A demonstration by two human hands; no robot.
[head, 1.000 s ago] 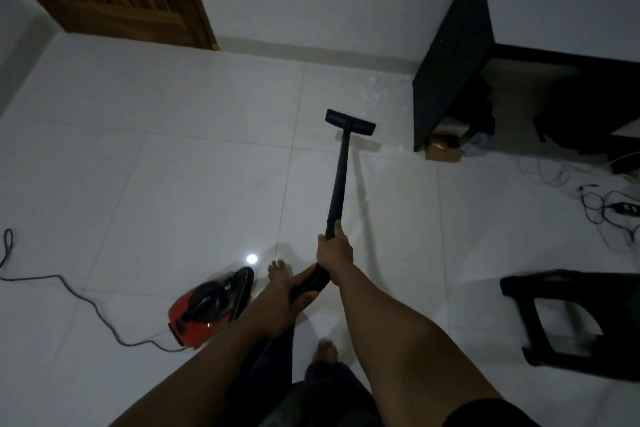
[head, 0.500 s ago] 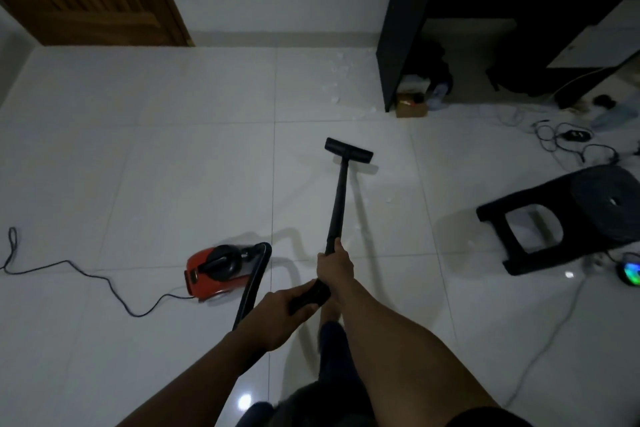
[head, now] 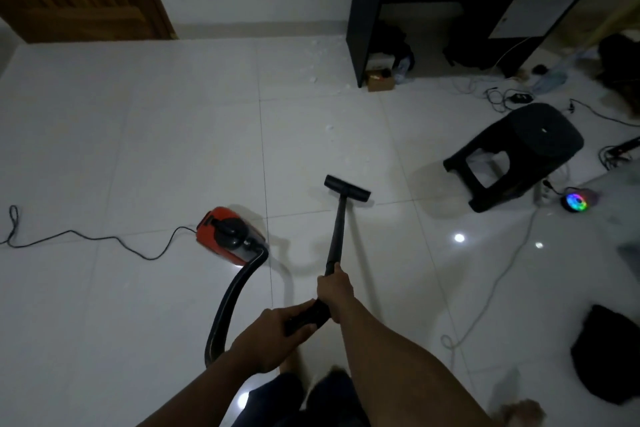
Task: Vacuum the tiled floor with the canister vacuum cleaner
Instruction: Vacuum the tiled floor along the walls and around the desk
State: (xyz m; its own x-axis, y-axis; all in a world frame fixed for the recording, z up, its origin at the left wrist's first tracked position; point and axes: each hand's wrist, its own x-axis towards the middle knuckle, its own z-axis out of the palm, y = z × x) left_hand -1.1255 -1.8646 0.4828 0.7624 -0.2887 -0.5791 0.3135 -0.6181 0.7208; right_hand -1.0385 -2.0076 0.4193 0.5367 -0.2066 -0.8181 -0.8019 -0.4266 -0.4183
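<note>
White glossy tiles make up the floor (head: 156, 149), dim and catching a few ceiling lights. On them the person holds the black wand (head: 337, 232) of a canister vacuum with both hands. The right hand (head: 335, 289) is wrapped around the tube higher up, fingers closed tight on it; the left hand (head: 273, 333) is clamped on the thicker grip end just behind, where the hose (head: 228, 302) leaves and curves down and back up to the red canister (head: 227, 234), which sits on the floor to the person's left, its power cord (head: 86, 239) trailing away toward the left edge.

The wand's long axis runs almost straight away from the hands, leaning slightly right, and ends in the flat floor nozzle (head: 347, 188), which lies crosswise on a grout line. So the working end is directly ahead of the fingers, and the right hand is the nearer of the two to it. Beyond the nozzle, on the same line, small white scraps (head: 329, 128) dot the tiles, with more near the foot of the dark desk (head: 367, 10). A push forward along the tube would, I judge, carry the nozzle over them.

A black plastic stool (head: 516, 156) stands to the right of the nozzle, well apart, with loose cables (head: 498, 97) behind it.

No brand, label or writing is legible on the vacuum in this light.
</note>
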